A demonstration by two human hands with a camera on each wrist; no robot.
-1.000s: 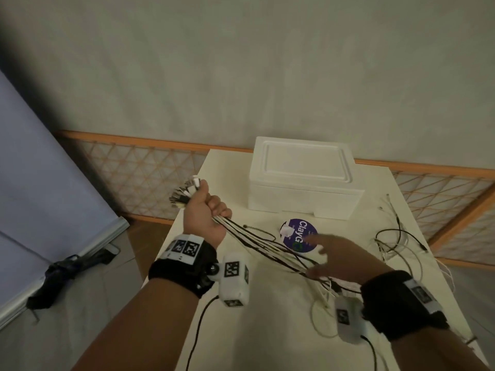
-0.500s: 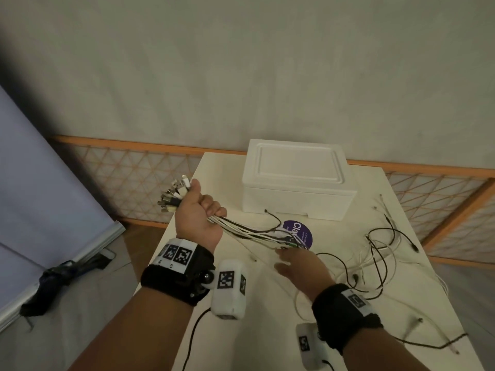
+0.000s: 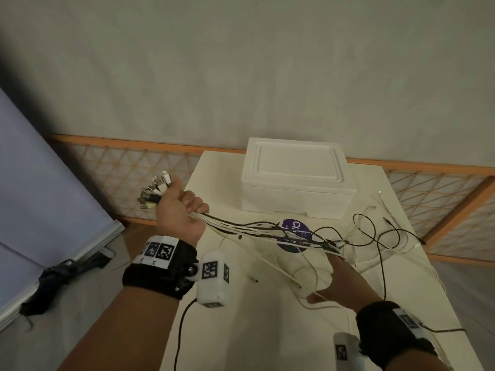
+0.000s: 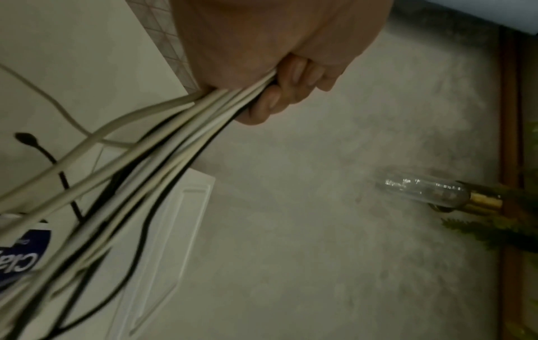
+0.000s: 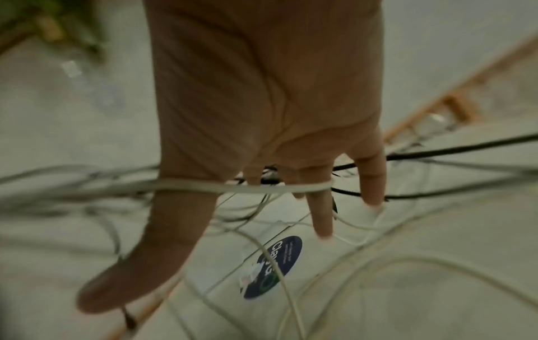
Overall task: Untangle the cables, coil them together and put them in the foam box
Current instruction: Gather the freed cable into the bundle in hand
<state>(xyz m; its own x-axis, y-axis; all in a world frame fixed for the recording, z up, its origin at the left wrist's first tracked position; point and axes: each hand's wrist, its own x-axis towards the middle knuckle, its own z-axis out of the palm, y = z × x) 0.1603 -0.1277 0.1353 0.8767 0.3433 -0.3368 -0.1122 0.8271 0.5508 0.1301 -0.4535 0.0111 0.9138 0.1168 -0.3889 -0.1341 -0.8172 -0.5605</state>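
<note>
Left hand (image 3: 179,210) raised off table's left edge, fist clenched round cables (image 3: 241,228), plugs (image 3: 155,192) fanning out past thumb. Bundle stretches right, above purple sticker (image 3: 294,231). Right hand (image 3: 340,279) fingers spread, straight, combing through strands above table (image 3: 241,330). Loose ends sprawl right. Foam box (image 3: 294,180) at far edge, lid on.

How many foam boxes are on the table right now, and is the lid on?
1: the foam box stands at the far end of the table, beyond the purple sticker and the cables. Its lid is on. No other box is in view.
</note>
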